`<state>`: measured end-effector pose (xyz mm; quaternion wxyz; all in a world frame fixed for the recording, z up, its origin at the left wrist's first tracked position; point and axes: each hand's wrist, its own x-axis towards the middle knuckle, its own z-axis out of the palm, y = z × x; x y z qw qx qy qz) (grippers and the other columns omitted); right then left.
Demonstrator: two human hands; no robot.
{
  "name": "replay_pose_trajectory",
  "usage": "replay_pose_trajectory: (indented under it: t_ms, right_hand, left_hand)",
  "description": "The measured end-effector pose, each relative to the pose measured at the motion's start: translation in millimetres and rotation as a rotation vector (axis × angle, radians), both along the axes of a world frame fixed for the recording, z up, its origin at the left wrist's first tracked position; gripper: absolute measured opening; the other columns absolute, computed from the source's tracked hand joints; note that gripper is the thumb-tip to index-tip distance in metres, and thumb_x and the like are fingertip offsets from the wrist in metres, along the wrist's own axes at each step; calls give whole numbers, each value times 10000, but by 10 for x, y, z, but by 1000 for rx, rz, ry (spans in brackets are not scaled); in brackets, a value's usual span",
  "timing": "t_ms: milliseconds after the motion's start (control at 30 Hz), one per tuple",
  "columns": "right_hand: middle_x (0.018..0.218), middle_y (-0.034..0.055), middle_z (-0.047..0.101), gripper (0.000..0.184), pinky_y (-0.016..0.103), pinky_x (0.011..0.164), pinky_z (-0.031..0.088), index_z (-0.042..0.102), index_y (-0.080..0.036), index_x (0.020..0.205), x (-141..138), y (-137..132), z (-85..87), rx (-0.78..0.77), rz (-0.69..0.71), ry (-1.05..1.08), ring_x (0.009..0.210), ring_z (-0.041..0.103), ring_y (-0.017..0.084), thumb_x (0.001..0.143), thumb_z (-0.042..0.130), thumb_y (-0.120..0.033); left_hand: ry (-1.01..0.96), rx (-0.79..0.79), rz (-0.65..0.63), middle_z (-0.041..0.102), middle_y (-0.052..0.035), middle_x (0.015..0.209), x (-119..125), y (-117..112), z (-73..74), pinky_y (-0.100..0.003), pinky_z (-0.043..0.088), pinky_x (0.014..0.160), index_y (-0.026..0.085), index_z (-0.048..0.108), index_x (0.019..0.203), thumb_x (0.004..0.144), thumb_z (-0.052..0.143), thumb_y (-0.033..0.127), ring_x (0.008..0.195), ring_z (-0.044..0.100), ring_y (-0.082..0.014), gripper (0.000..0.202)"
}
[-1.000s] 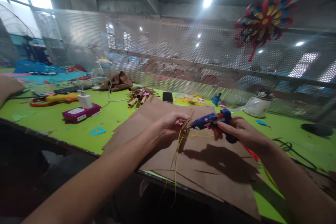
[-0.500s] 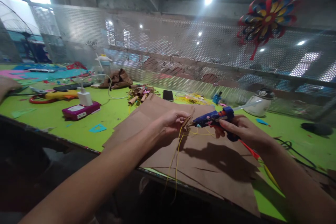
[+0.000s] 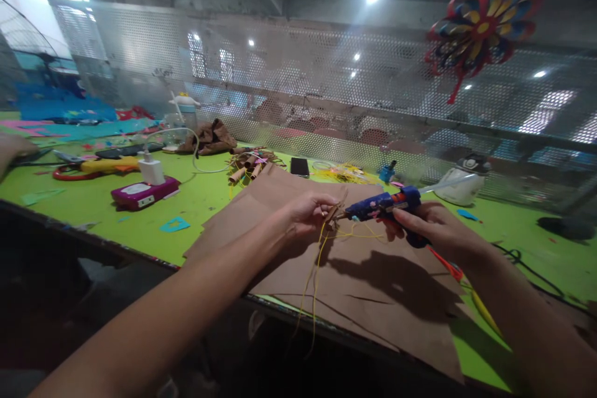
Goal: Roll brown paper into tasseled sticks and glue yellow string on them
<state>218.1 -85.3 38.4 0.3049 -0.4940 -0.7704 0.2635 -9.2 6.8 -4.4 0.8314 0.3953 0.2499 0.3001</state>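
Observation:
My left hand (image 3: 308, 214) pinches a small brown paper piece (image 3: 334, 212) with thin yellow strings (image 3: 316, 267) hanging from it over the table's front edge. My right hand (image 3: 431, 229) grips a blue glue gun (image 3: 383, 205), its nozzle touching the paper piece. A clear glue stick (image 3: 441, 185) juts out of the gun's back. Both hands hover just above a stack of brown paper sheets (image 3: 368, 298) on the green table (image 3: 196, 199).
A pink box with a white charger (image 3: 143, 189) sits at left, with paper rolls (image 3: 249, 168), a phone (image 3: 299, 166), a white kettle-like pot (image 3: 461, 181) and a perforated metal screen (image 3: 298, 93) behind. A paper flower (image 3: 485, 15) hangs top right. Another person's hand (image 3: 12, 149) is at far left.
The view has drifted slightly; both hands keep the same hold, with the glue gun's nozzle still against the paper piece.

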Motion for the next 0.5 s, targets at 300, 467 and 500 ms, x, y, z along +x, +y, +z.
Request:
replay_pose_trajectory:
  t_ms: [300, 467, 500]
  right_hand:
    - [712, 71, 642, 430, 264, 523, 389, 670, -155, 759, 57, 25, -12, -37, 15, 42, 626, 533, 143, 873, 451, -507]
    - [703, 68, 634, 428, 263, 517, 387, 652, -156, 734, 65, 38, -25, -24, -31, 66, 619, 526, 141, 865, 459, -515]
    - [701, 66, 633, 431, 262, 518, 386, 649, -157, 728, 47, 29, -19, -22, -20, 54, 621, 530, 141, 868, 453, -514]
  left_hand:
    - [-7, -48, -18, 567, -45, 681, -11, -30, 20, -305, 387, 629, 111, 546, 735, 684, 604, 128, 589, 484, -120, 79]
    - [-9, -42, -21, 541, -25, 659, -6, -17, -15, -306, 389, 636, 106, 556, 752, 668, 613, 126, 584, 464, -114, 103]
    - [-13, -38, -24, 535, -25, 647, -4, -5, -23, -301, 386, 627, 110, 550, 735, 669, 613, 134, 578, 458, -112, 95]
